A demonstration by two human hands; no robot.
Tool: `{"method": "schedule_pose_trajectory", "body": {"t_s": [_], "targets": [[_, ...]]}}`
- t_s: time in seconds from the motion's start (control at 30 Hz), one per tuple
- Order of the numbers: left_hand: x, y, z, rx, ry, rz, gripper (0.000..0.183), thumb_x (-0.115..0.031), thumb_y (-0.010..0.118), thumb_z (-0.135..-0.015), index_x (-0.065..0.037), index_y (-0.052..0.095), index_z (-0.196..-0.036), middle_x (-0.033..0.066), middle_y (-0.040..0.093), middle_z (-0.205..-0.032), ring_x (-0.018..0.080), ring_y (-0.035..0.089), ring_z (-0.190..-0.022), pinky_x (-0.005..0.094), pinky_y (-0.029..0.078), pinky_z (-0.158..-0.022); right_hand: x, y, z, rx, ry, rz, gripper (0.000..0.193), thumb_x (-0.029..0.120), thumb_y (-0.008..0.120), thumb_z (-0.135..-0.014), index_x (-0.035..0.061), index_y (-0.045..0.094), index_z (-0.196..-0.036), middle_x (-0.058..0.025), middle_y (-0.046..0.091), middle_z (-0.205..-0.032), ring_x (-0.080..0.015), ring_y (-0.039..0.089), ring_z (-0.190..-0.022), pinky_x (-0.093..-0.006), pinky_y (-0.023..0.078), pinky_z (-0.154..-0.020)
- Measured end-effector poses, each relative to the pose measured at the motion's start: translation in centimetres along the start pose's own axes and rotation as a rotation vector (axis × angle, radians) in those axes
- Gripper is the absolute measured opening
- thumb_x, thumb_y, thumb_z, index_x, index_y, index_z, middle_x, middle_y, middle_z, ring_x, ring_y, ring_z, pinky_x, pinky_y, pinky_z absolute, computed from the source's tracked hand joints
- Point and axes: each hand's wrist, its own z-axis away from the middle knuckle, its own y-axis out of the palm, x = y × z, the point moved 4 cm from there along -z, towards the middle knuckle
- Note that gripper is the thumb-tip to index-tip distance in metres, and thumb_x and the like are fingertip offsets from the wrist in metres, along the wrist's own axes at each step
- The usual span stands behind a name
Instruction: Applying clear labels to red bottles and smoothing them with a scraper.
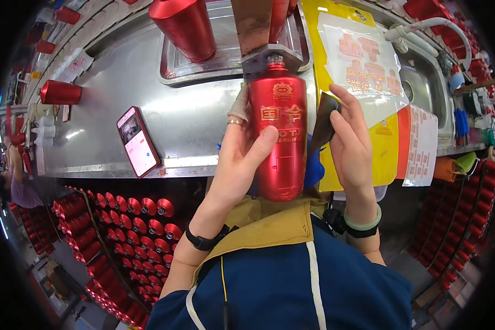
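A glossy red bottle (282,118) with gold lettering and a gold emblem lies in front of me, its neck pointing away and meeting a metal bracket (256,55). My left hand (242,146) grips its left side, thumb across the front and a pale cover on one finger. To the right of the bottle, my right hand (351,137) pinches a dark, flat, flexible-looking piece (325,118), perhaps a scraper. That hand is apart from the bottle.
A phone (137,142) lies on the metal bench (102,132). Another red bottle (185,30) stands on a metal tray (173,74). Right are a yellow sheet (388,159), a clear transfer sheet (366,66) and a sink (423,77). Racks of red bottles (140,225) stand below.
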Motion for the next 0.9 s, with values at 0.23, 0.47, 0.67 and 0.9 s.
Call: {"method": "schedule_pose_trajectory", "body": {"t_s": [0.23,0.47,0.67,0.9], "targets": [[0.4,-0.7,0.2,-0.048,-0.006,-0.048,0.065,-0.012,0.052,-0.106,-0.002,0.017,-0.160,0.0141,0.035,-0.158,0.0209,0.040,-0.142,0.0367,0.033,-0.118,1.1,1.6,1.8,0.010,-0.103,0.360,0.028,0.005,0.057,-0.101,-0.0032,0.055,-0.127,-0.0070,0.063,-0.108,-0.0132,0.060,-0.099,-0.0268,0.048,-0.087],[0.3,-0.8,-0.5,-0.114,-0.026,0.061,0.062,-0.011,0.053,-0.105,-0.003,0.022,-0.159,0.0144,0.041,-0.153,0.0203,0.045,-0.137,0.0360,0.037,-0.115,2.8,-0.1,0.5,-0.087,-0.291,0.688,0.023,0.008,0.057,-0.103,-0.0023,0.059,-0.123,-0.0058,0.062,-0.101,-0.0099,0.056,-0.092,-0.0251,0.046,-0.082],[-0.1,-0.4,-1.9,-0.134,0.008,-0.036,0.067,-0.013,0.063,-0.101,0.001,0.026,-0.155,0.0167,0.045,-0.148,0.0213,0.048,-0.134,0.0354,0.041,-0.111,3.0,1.3,-0.4,-0.022,-0.287,0.506,0.027,0.006,0.051,-0.105,-0.0031,0.054,-0.130,-0.0060,0.059,-0.114,-0.0100,0.053,-0.104,-0.0233,0.042,-0.093],[0.1,-0.3,-1.8,-0.187,0.033,-0.089,0.067,-0.015,0.064,-0.100,0.002,0.027,-0.153,0.0178,0.045,-0.146,0.0217,0.048,-0.134,0.0354,0.041,-0.112,2.9,1.5,-0.4,0.005,-0.255,0.419,0.027,0.007,0.051,-0.105,-0.0035,0.054,-0.130,-0.0066,0.059,-0.118,-0.0102,0.052,-0.107,-0.0237,0.041,-0.096]]}}
